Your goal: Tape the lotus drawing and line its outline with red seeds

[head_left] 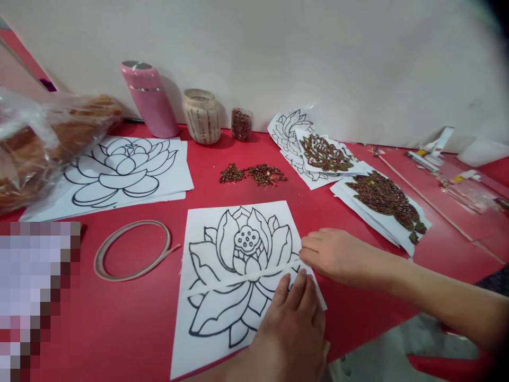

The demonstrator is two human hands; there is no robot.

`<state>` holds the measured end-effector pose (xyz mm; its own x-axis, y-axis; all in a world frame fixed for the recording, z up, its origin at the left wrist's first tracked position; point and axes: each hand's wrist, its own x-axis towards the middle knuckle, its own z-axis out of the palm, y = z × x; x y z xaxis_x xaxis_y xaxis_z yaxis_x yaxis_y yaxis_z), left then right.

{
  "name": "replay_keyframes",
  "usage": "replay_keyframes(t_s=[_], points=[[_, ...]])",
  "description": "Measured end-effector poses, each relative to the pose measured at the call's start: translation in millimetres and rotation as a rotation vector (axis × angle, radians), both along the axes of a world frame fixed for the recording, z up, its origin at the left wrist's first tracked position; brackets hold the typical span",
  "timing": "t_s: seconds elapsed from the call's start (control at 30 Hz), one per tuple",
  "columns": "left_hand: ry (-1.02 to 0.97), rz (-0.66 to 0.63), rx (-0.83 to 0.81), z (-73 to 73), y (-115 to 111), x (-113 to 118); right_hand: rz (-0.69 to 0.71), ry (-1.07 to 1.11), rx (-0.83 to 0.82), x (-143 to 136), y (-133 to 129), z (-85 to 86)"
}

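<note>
A sheet of paper with a black-outlined lotus drawing lies on the red table in front of me. Across its middle runs a narrow pale strip of tape. My left hand rests palm down on the drawing's lower right, fingers stretched out just below the strip. At the sheet's right edge, the fingers of my right hand are closed around the strip's right end; the fingertips are partly hidden. A thin roll of tape with a loose end lies left of the sheet.
Two small heaps of beans lie behind the sheet. Along the wall stand a pink bottle, a glass jar and a small cup of beans. More lotus sheets lie left; bean-covered pictures and glue guns lie right.
</note>
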<state>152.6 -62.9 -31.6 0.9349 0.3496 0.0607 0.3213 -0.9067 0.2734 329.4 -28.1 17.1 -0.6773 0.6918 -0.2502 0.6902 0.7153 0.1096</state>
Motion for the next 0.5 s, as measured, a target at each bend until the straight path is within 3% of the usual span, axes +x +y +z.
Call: replay_keyframes(t_s=[0.27, 0.5], points=[[-0.013, -0.001, 0.027, -3.9, -1.6, -1.1, -0.052, -0.047, -0.038, -5.1, 13.7, 5.8], [-0.015, 0.002, 0.015, -2.2, -0.6, -0.7, -0.251, 0.137, -0.213, 1.5, 13.5, 13.8]])
